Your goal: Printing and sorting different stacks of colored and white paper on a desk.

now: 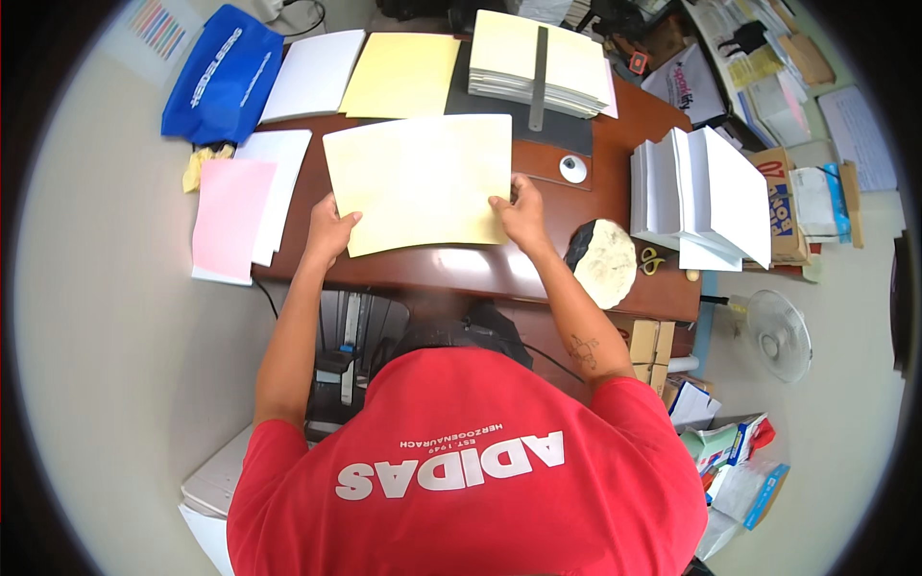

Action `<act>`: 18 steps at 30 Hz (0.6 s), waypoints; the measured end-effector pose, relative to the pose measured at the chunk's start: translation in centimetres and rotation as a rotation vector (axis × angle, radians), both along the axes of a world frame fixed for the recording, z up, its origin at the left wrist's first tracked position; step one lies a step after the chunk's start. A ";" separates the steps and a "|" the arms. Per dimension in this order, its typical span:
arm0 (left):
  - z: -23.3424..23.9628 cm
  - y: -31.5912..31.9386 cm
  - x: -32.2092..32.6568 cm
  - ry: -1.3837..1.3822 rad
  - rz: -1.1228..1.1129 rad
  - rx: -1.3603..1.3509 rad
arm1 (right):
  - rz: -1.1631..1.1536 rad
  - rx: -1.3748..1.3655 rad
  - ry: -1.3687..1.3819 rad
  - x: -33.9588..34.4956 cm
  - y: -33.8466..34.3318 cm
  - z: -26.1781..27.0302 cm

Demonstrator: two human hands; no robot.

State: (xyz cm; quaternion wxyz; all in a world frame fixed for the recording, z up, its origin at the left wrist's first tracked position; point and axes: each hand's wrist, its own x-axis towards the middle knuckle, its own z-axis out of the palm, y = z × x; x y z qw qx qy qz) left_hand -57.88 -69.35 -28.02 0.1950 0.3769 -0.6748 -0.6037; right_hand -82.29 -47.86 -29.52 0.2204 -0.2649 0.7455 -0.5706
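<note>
Pale yellow paper (425,183) spans the space between my hands, slightly bowed; whether it is one sheet or several I cannot tell. My left hand (335,229) pinches its lower left edge with the thumb on top. My right hand (521,214) grips the right edge the same way, fingers hidden beneath. Behind the paper lie a yellow paper stack (403,72) and a white paper stack (315,75). A taller stack of paper with a yellow top (504,54) carries a metal ruler (538,86) across it. Pink paper (234,216) rests on white sheets at the left.
White paper piles (691,187) stand on the desk (468,277) at the right. Near my right forearm are a round, cream-topped object (605,263) and yellow-handled scissors (651,261). A blue bag (223,75) occupies the far left corner. A fan (778,337) stands beyond the right edge.
</note>
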 end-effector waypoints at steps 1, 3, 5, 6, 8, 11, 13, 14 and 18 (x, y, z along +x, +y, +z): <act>0.8 -0.1 -1.5 -0.025 -0.025 0.037 | -0.013 0.002 0.002 -1.2 0.2 0.8; 2.0 -1.0 -4.7 0.017 -0.041 0.089 | -0.044 -0.093 -0.117 -4.0 0.3 2.8; 2.4 -2.3 -8.9 0.094 -0.018 0.120 | -0.037 -0.116 -0.078 -8.1 -0.1 4.4; 3.1 -2.9 -11.5 0.063 -0.005 0.094 | -0.065 -0.119 -0.052 -10.4 -0.5 5.4; 4.8 -3.9 -17.4 0.028 0.007 0.037 | -0.131 -0.112 -0.051 -15.4 -1.4 7.3; 6.6 -5.7 -26.7 -0.026 -0.013 -0.047 | -0.236 -0.140 -0.105 -24.3 -2.8 7.6; 6.4 -7.8 -31.4 -0.058 -0.004 -0.138 | -0.243 -0.116 -0.097 -28.3 -4.8 8.1; 6.1 -9.3 -33.6 -0.067 0.005 -0.138 | -0.250 -0.074 -0.058 -30.5 -5.8 7.9; 7.8 -8.9 -40.9 -0.150 0.006 -0.179 | -0.259 0.017 -0.044 -38.2 -6.7 5.6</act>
